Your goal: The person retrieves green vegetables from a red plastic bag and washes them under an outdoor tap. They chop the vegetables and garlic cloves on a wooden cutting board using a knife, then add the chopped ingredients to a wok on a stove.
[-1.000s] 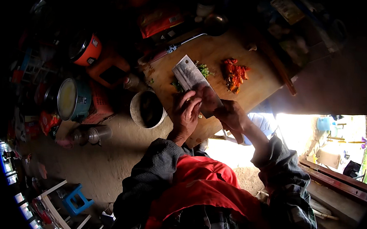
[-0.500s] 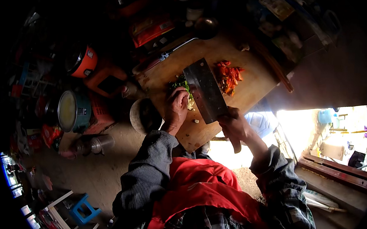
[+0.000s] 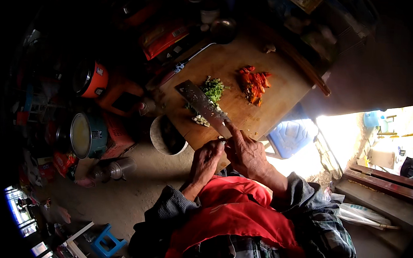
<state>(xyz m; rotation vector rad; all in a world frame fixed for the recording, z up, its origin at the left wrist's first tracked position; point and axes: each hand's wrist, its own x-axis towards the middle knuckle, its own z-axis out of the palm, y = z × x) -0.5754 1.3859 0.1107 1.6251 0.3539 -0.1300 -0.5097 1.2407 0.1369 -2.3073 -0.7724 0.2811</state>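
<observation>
My right hand [image 3: 250, 155] grips a broad cleaver [image 3: 203, 103], its forefinger stretched along the blade. The blade slants up and left over the wooden cutting board [image 3: 269, 109]. Just below the handle end, my left hand [image 3: 208, 160] is closed at the board's near edge, close against the right hand. A small pale bit shows by its thumb; what the fingers hold, if anything, I cannot make out. Chopped green leaves [image 3: 213, 89] lie beyond the blade, and small white chopped pieces [image 3: 201, 120] lie beside its near side. Cut red peppers [image 3: 254, 84] form a heap farther right.
A ladle [image 3: 192, 57] lies along the board's far left edge. Left of the board stand a round bowl [image 3: 156, 135], a green pot [image 3: 87, 136] and an orange cooker [image 3: 96, 80]. A blue stool [image 3: 289, 136] is right of the board, in bright light.
The cleaver has swung left and lower, its blade now across the white pieces. My left hand has left the greens and come toward me, beside the right hand. The greens now show.
</observation>
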